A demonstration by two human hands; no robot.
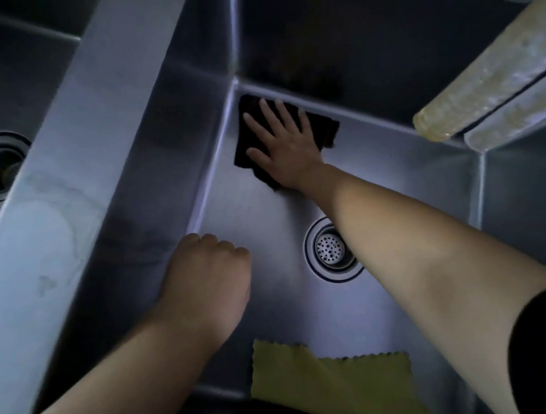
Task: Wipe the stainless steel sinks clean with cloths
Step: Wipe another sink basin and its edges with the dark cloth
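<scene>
Head view: the right hand (pixel 282 143) presses a dark cloth (pixel 324 128) flat-fingered into the sink's (pixel 398 171) far corner. Left hand (pixel 208 276), fisted, holds nothing. Next, probably sweeping toward the drain (pixel 330 249).

Right steel sink basin (pixel 377 145): showing brushed metal, satin sheen.
Dark brown cloth (pixel 248 130): looking soft, matt.
Yellow zigzag-edged cloth (pixel 338 388): looking matt, woven.
Round perforated metal strainer (pixel 330 247): gleaming.
Steel divider (pixel 62 157): showing dull water stains.
</scene>
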